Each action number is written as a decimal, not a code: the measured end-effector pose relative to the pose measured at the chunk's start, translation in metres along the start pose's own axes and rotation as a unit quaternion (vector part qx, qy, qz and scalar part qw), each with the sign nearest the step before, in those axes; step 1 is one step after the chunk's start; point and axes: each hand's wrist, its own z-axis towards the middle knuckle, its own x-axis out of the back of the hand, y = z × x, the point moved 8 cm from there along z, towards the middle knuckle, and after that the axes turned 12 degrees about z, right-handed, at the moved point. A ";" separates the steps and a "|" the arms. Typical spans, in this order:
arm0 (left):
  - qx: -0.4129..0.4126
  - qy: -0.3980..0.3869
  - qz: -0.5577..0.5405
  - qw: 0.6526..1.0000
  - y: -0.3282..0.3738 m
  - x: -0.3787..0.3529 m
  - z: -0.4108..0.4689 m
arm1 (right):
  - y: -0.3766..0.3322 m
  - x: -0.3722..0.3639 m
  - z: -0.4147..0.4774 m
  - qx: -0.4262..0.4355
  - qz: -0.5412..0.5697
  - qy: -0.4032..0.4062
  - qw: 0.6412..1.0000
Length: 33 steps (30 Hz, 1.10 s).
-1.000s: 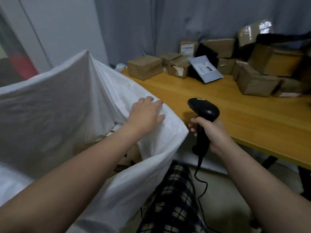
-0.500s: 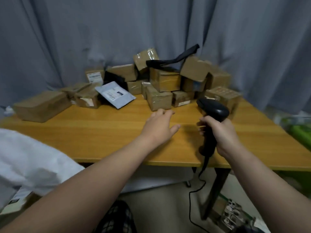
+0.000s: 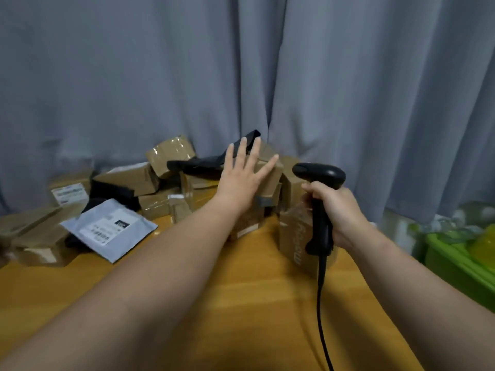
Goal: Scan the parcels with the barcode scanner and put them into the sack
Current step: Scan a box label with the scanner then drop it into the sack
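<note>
Over the parcels [image 3: 126, 178] your left hand [image 3: 241, 179] is spread open and empty; your right hand [image 3: 336, 211] grips the barcode scanner [image 3: 318, 174]. Next, probably, grasp one parcel.

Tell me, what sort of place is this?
Probably a small, makeshift parcel-sorting spot rather than a warehouse: taped cardboard parcels piled on a wooden table, a corded barcode scanner gripped in the right hand, and a plain grey curtain behind.
</note>
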 end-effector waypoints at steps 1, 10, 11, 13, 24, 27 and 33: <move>0.001 -0.006 0.004 1.000 -0.004 -0.006 0.009 | -0.001 -0.001 0.008 0.002 -0.002 -0.007 1.000; -0.073 -0.007 -0.046 0.996 -0.007 -0.026 0.038 | -0.011 -0.025 0.047 0.029 -0.057 -0.027 0.998; -0.079 0.007 -0.039 0.996 -0.009 -0.025 0.036 | -0.011 -0.026 0.048 0.029 -0.064 -0.025 0.997; -0.090 0.028 -0.018 0.995 -0.016 -0.024 0.032 | -0.010 -0.030 0.050 0.032 -0.071 -0.025 0.997; -0.009 0.144 -0.008 0.990 -0.132 0.025 -0.058 | -0.016 -0.076 0.005 0.047 -0.087 -0.038 0.994; 0.025 0.152 -0.026 0.988 -0.156 0.034 -0.110 | -0.015 -0.098 -0.026 0.056 -0.098 -0.074 0.991; 0.062 0.125 -0.079 0.987 -0.158 0.029 -0.214 | 0.012 -0.135 -0.100 0.029 -0.069 -0.139 0.987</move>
